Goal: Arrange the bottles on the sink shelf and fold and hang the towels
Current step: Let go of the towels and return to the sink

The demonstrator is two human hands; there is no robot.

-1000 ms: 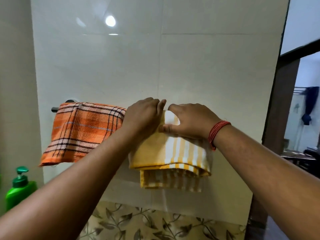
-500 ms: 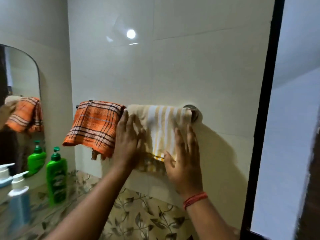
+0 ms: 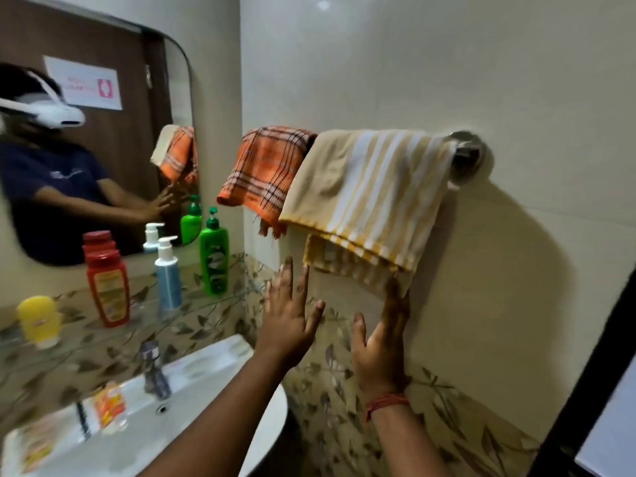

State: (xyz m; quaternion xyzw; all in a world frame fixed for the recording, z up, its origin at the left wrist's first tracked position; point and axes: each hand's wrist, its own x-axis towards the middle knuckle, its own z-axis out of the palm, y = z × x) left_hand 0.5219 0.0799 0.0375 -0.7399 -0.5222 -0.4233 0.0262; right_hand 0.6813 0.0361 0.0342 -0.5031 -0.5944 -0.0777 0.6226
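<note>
Now both hands off yellow towel [image 3: 364, 191]; left hand [image 3: 289, 316] & right hand [image 3: 380, 342] below it

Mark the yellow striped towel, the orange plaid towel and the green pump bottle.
yellow striped towel [image 3: 364, 187]: head view, on its front fold.
orange plaid towel [image 3: 265, 166]: head view, on its hanging front face.
green pump bottle [image 3: 214, 259]: head view, on the body's label.

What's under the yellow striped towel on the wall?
The yellow striped towel hangs folded over the rail, which it covers; only the rail's metal end mount shows. Below its hem is bare wall tile.
</note>
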